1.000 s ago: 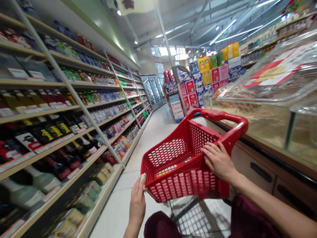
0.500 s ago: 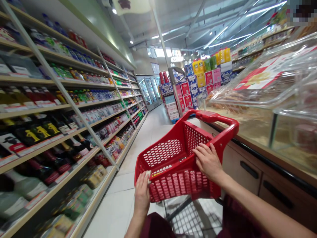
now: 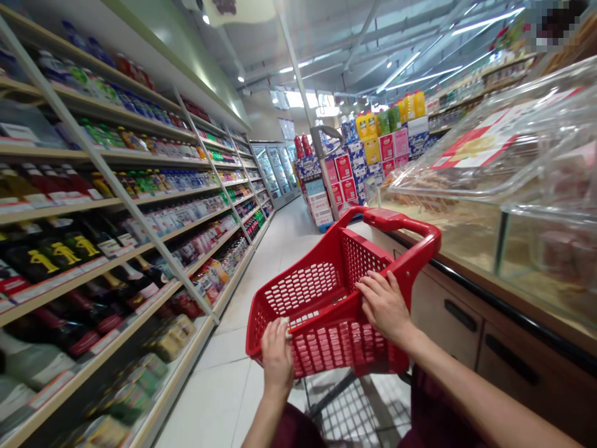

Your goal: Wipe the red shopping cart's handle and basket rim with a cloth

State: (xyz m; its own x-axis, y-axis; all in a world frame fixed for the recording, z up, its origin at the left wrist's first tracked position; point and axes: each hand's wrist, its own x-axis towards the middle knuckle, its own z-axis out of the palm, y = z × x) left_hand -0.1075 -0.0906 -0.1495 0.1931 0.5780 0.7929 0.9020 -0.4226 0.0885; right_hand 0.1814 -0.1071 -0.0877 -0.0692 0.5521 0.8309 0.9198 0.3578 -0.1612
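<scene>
A red plastic shopping cart with perforated basket walls stands right in front of me, its handle at the far right end. Over the basket's near rim curl the fingers of my right hand, gripping it. My left hand is closed at the near left corner, touching or very close to the rim. A small crumpled white piece, perhaps tissue, pokes out between its fingertips. What lies in the basket is mostly hidden by the near wall. Under it shows a grey wire lower rack.
Tall drink shelves line the left side. To the right runs a counter with clear plastic covers. Ahead are stacked drink cartons, a pole and glass-door fridges. White floor tiles lie between.
My left hand has slid right along the near rim, away from the basket's corner, with the white piece still in it. My right hand keeps its grip. The view has shifted slightly.
</scene>
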